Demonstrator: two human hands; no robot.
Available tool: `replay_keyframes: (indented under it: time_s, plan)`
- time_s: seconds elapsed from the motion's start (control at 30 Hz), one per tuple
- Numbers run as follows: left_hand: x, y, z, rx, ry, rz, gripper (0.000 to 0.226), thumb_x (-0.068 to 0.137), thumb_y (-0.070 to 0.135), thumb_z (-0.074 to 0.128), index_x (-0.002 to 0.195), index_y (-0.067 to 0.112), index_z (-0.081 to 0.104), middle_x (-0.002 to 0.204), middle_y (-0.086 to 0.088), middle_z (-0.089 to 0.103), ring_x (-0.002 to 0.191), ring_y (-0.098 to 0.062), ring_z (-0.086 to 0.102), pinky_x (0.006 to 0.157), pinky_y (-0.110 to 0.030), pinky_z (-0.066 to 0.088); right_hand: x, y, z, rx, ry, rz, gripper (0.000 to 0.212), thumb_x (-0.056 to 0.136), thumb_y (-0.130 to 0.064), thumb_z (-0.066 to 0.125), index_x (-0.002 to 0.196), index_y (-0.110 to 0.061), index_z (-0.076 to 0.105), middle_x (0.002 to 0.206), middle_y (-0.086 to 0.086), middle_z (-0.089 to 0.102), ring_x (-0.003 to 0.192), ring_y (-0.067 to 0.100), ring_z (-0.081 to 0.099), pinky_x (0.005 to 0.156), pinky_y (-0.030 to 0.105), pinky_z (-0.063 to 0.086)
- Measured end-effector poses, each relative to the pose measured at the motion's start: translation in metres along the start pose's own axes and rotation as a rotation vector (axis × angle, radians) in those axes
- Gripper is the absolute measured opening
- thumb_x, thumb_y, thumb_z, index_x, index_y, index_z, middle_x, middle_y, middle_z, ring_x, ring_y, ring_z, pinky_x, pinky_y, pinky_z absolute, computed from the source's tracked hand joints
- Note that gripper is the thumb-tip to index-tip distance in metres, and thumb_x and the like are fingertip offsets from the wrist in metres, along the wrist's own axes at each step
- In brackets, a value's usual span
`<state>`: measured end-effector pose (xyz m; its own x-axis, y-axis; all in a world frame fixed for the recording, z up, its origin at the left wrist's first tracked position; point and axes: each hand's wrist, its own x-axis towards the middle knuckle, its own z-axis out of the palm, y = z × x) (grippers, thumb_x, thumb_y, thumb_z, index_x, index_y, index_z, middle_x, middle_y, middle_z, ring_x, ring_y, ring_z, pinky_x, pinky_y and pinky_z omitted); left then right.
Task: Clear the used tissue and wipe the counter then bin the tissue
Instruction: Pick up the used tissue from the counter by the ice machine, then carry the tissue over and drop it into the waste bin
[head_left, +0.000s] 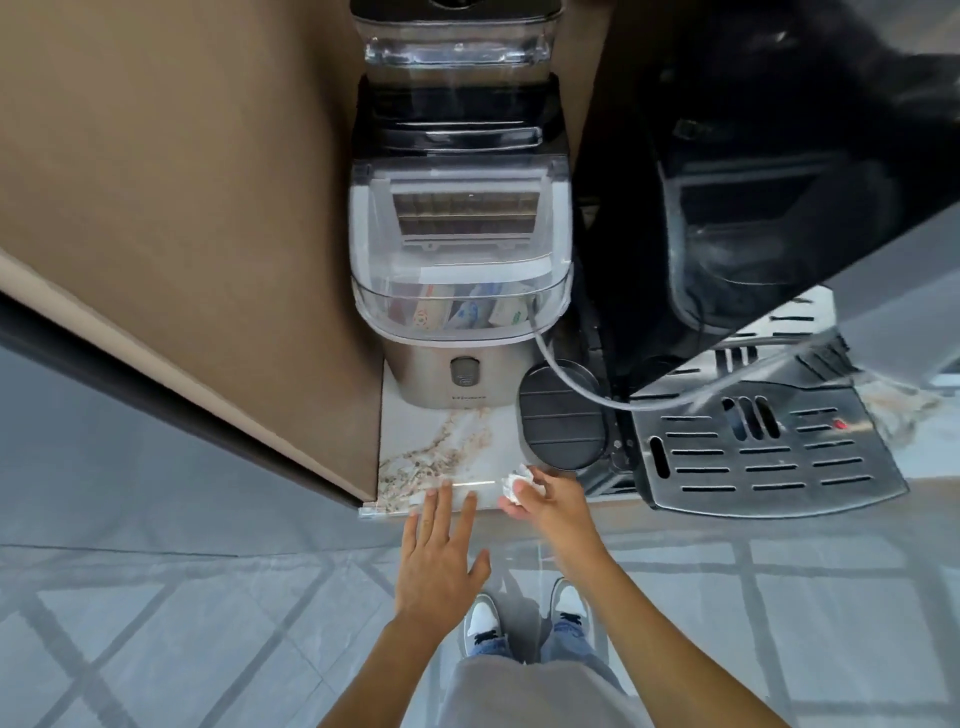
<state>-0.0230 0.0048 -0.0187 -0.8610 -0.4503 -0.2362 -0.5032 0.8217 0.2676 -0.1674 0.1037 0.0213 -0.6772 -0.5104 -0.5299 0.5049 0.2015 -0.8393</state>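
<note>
A: Right hand closed round one crumpled tissue, white, bunched at the fingertips, just above the front edge of the marble worktop.

B: Left hand?

A: Flat and spread, nothing in it, fingertips resting on the worktop edge, near the right but apart.

B: Handling?

A: Probably very light and soft, easily squashed, likely to shed or tear if damp. Best pinched as a wad, folds tucked in, for wiping with a flat face down.

B: Count?

A: One tissue, two hands. On the worktop, one steel ice maker at the back, one dark oval-lidded canister just beyond the tissue, one slotted drip tray to the right.

B: Bin?

A: None in view. Wiping seemingly not yet done; hard to tell whether the surface is wet.
</note>
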Motion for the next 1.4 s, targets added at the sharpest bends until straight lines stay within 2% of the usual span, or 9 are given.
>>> replay_keyframes:
  time_s: [0.07,0.2,0.33,0.47,0.6,0.9,1.1,1.27,1.4]
  plan:
    - [0.001,0.009,0.003,0.019,-0.009,0.058,0.074,0.09,0.047,0.05,0.154,0.022,0.022,0.164,-0.012,0.016,0.15,-0.032,0.012,0.118,-0.049,0.015,-0.013,0.001,-0.016,0.068,0.046,-0.013,0.021,0.096,-0.006,0.06,0.107,0.012,0.061,0.105,0.023,0.071,0.09,0.027,0.076,0.089,0.035,0.059]
    - [0.005,0.03,0.012,0.053,-0.062,0.17,0.076,0.091,0.048,0.045,0.155,0.023,0.013,0.165,-0.008,0.004,0.149,-0.03,-0.003,0.118,-0.048,0.007,-0.041,0.003,-0.049,0.273,0.186,-0.053,0.017,0.094,-0.002,0.062,0.102,0.013,0.062,0.1,0.023,0.068,0.098,0.037,0.073,0.076,0.027,0.06]
    - [0.004,0.057,0.019,0.098,-0.115,0.328,0.074,0.088,0.047,0.049,0.153,0.02,0.026,0.163,-0.011,0.017,0.148,-0.036,0.016,0.116,-0.053,0.019,-0.064,0.01,-0.084,0.364,0.296,-0.045,0.014,0.095,-0.005,0.061,0.098,0.005,0.069,0.1,0.019,0.073,0.095,0.033,0.075,0.084,0.032,0.061]
    - [0.007,0.078,0.025,0.129,-0.15,0.402,0.073,0.09,0.049,0.045,0.154,0.025,0.021,0.164,-0.009,0.015,0.149,-0.036,0.014,0.117,-0.054,0.013,-0.082,0.015,-0.116,0.437,0.382,-0.046,0.015,0.095,-0.008,0.062,0.088,-0.007,0.075,0.091,0.008,0.079,0.095,0.032,0.075,0.078,0.027,0.061]
    - [0.02,0.102,0.03,0.168,-0.178,0.462,0.072,0.093,0.053,0.035,0.155,0.028,0.01,0.166,-0.007,0.003,0.151,-0.033,0.0,0.12,-0.049,-0.003,-0.093,0.016,-0.149,0.495,0.447,-0.04,0.01,0.094,-0.01,0.065,0.097,-0.004,0.072,0.095,0.01,0.08,0.096,0.032,0.075,0.076,0.026,0.061]
    - [0.043,0.175,0.046,0.211,-0.23,0.459,0.073,0.094,0.052,0.033,0.155,0.029,0.001,0.166,-0.007,0.006,0.152,-0.028,0.001,0.119,-0.044,-0.004,-0.11,0.0,-0.229,0.533,0.485,-0.072,0.016,0.095,-0.011,0.062,0.106,0.0,0.068,0.105,0.02,0.075,0.097,0.032,0.074,0.09,0.037,0.058]
    - [0.059,0.239,0.059,0.197,-0.236,0.458,0.073,0.093,0.048,0.037,0.155,0.026,0.005,0.166,-0.007,0.006,0.152,-0.026,0.002,0.12,-0.046,0.0,-0.115,-0.015,-0.297,0.567,0.488,-0.087,0.015,0.096,-0.01,0.061,0.103,0.001,0.069,0.099,0.017,0.076,0.094,0.031,0.075,0.084,0.032,0.061]
    - [0.074,0.297,0.072,0.186,-0.22,0.502,0.074,0.093,0.044,0.039,0.155,0.027,0.002,0.165,-0.005,-0.01,0.147,-0.019,-0.018,0.116,-0.04,-0.009,-0.116,-0.022,-0.354,0.609,0.489,-0.089,0.01,0.095,-0.009,0.061,0.097,-0.004,0.07,0.084,0.005,0.081,0.087,0.024,0.077,0.077,0.028,0.062]
    - [0.084,0.343,0.076,0.199,-0.217,0.529,0.075,0.093,0.04,0.043,0.156,0.025,0.005,0.166,-0.01,-0.004,0.151,-0.025,-0.009,0.119,-0.042,-0.004,-0.117,-0.024,-0.391,0.659,0.51,-0.111,0.011,0.095,-0.009,0.062,0.094,-0.005,0.072,0.085,0.006,0.08,0.089,0.026,0.077,0.072,0.025,0.061]
